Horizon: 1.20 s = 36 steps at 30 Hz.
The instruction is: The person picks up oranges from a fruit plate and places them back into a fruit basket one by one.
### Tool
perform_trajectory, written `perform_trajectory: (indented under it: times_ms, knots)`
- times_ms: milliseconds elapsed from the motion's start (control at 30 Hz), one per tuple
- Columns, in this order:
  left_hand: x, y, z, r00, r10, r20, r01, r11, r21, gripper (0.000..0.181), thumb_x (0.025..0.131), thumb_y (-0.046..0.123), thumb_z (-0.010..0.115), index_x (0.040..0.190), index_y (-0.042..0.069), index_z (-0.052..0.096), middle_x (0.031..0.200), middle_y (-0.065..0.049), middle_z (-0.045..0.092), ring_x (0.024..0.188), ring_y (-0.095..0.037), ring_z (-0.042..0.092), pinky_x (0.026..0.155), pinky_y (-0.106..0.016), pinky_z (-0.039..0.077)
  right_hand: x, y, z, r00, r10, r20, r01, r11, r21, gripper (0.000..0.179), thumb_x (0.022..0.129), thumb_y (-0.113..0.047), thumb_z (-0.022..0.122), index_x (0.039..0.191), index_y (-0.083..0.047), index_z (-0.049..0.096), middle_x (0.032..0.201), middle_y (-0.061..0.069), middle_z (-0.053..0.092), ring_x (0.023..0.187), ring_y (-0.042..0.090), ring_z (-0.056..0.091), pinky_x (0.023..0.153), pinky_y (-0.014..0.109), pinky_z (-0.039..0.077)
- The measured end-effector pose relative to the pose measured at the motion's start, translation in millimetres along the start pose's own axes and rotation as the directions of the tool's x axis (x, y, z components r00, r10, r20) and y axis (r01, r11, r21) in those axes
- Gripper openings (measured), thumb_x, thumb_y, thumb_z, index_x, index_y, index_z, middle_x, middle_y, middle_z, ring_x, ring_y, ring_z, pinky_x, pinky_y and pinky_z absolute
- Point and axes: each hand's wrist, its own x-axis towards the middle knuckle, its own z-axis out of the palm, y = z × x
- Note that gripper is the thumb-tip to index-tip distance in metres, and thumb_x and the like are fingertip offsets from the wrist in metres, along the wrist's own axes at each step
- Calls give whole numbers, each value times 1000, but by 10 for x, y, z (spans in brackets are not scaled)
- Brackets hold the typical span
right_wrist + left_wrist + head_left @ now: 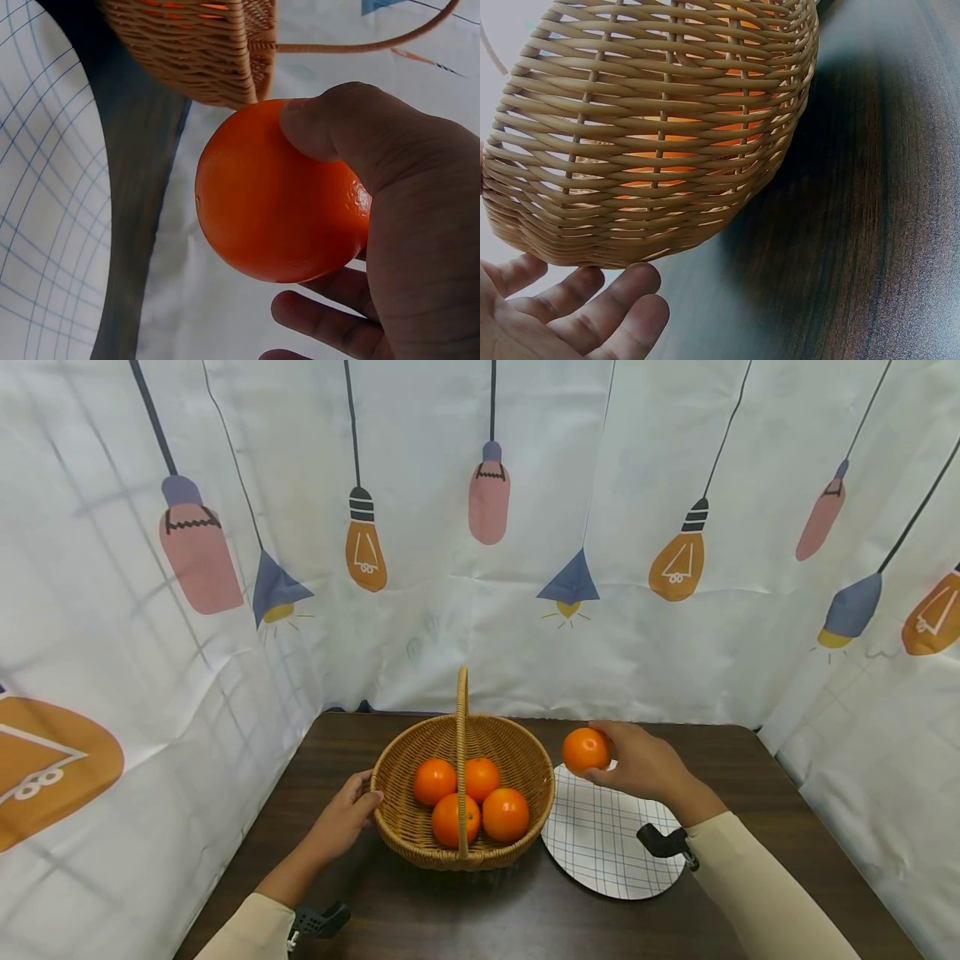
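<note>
My right hand (645, 766) holds an orange (585, 752) in the air, just right of the wicker basket (390, 827). In the right wrist view the thumb presses one side of this orange (277, 195), and fingers lie partly hidden behind it. At the basket's left rim, my left hand (347, 814) grips with the thumb over the edge and the fingers along the outer wall. Several oranges (506, 815) lie inside the basket, some partly behind its tall arched handle (462, 752). Through the weave, orange colour shows in the left wrist view.
A round white plate (600, 852) with a blue grid pattern lies right of the basket, partly under the raised right hand. Dark wooden table (420, 918) surrounds both. Behind and beside it hangs a white curtain (450, 627) printed with lamps.
</note>
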Motion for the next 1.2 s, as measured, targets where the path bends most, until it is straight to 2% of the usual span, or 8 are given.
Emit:
perform_trajectory:
  times_ms: [367, 967, 1200]
  knots:
    - [-1, -6, 0, 1000, 0, 8, 0, 1000, -23, 59, 108, 22, 48, 155, -6, 26, 145, -29, 47, 123, -38, 57, 91, -49, 53, 91, -183, -62, 1000, -13, 7, 13, 1000, 27, 79, 79, -50, 84, 144, -14, 57, 134, 5, 63, 105, 23, 63, 80, 48, 54]
    - [7, -1, 5, 1000, -8, 2, 8, 1000, 14, 60, 108, 24, 48, 155, -6, 26, 144, -28, 48, 122, -37, 56, 91, -49, 52, 242, -398, -14, 998, -70, -1, 70, 997, 43, 75, 79, -52, 82, 143, -22, 58, 131, -3, 63, 99, 17, 59, 77, 43, 52]
    - [-6, 9, 2, 1000, -6, -2, 6, 1000, 4, 60, 108, 24, 49, 155, -6, 27, 144, -28, 48, 122, -37, 57, 90, -49, 53, 290, -497, 14, 997, -83, 10, 82, 995, 50, 75, 81, -53, 80, 144, -18, 58, 133, 0, 62, 101, 18, 60, 80, 42, 53]
